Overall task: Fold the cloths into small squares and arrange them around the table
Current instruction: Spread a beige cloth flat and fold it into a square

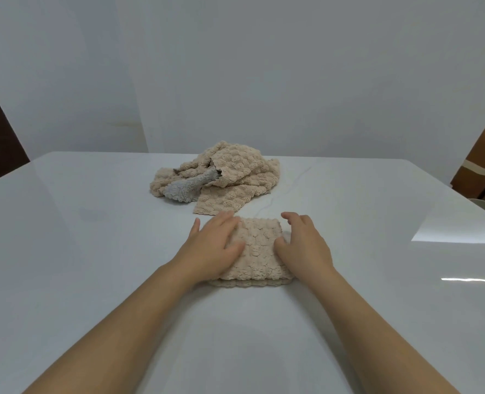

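Looking like plain indoor rm: white table (93, 251) spreading under left hand (212, 248) & right hand (303, 247), bare wall (264, 66) rising beyond, cardboard box (482, 155) sitting far right.

folded cloth (256, 251) on table (93, 237), cloth pile (221, 177) behind it

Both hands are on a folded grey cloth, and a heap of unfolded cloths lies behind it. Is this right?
Not quite: the head view shows the folded cloth under the left hand and right hand is beige, not grey. The heap of unfolded cloths does lie behind it.
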A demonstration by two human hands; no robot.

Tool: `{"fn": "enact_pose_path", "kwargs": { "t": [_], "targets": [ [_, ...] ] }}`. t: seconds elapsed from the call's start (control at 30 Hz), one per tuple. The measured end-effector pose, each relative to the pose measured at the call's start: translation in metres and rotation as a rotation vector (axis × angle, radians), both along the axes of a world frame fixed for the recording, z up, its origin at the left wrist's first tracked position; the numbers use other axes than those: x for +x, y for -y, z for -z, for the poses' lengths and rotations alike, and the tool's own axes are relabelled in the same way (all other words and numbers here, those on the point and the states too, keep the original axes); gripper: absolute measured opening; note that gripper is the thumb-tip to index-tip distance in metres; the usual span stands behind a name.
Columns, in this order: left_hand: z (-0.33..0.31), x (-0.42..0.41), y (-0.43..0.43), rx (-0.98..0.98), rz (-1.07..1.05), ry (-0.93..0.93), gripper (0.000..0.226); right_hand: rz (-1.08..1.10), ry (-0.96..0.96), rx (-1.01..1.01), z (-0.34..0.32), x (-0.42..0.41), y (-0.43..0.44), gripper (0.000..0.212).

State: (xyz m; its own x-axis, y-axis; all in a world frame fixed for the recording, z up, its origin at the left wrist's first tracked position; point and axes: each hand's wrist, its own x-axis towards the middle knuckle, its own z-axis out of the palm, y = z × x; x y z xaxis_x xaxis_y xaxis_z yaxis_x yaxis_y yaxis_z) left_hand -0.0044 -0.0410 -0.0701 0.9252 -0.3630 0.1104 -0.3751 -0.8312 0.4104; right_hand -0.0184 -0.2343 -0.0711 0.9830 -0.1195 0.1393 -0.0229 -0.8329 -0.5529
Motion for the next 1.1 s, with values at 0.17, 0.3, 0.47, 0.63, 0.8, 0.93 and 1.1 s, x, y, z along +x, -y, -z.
{"fn": "enact_pose_path", "kwargs": {
  "t": [0.17,0.3,0.47,0.63,0.8,0.93,1.1],
  "targets": [
    [-0.007,0.026,-0.021,-0.407,-0.123,-0.184,0.047,-0.094,0.029,-0.126,-0.012,0.003,-0.007,0.053],
    [-0.003,0.034,-0.031,-0.561,-0.138,-0.244,0.038,-0.258,-0.109,-0.216,-0.012,0.006,-0.023,0.058],
    [0.000,0.024,-0.054,-0.528,-0.139,-0.308,0.018,-0.403,-0.199,-0.353,-0.003,0.011,-0.025,0.056],
    [-0.008,-0.003,-0.063,-0.565,-0.098,-0.477,0.022,-0.400,-0.164,-0.314,-0.008,0.014,-0.033,0.054],
    [-0.013,-0.009,-0.059,-0.477,-0.230,-0.512,0.024,-0.353,-0.177,-0.332,0.011,0.015,-0.053,0.059],
    [-0.021,-0.007,-0.064,-0.353,-0.184,-0.583,0.031,-0.347,-0.151,-0.336,0.019,0.015,-0.052,0.060],
    [-0.030,-0.007,-0.058,-0.538,-0.005,-0.605,0.021,-0.350,-0.126,-0.311,0.020,0.014,-0.051,0.059]
  ]
}}
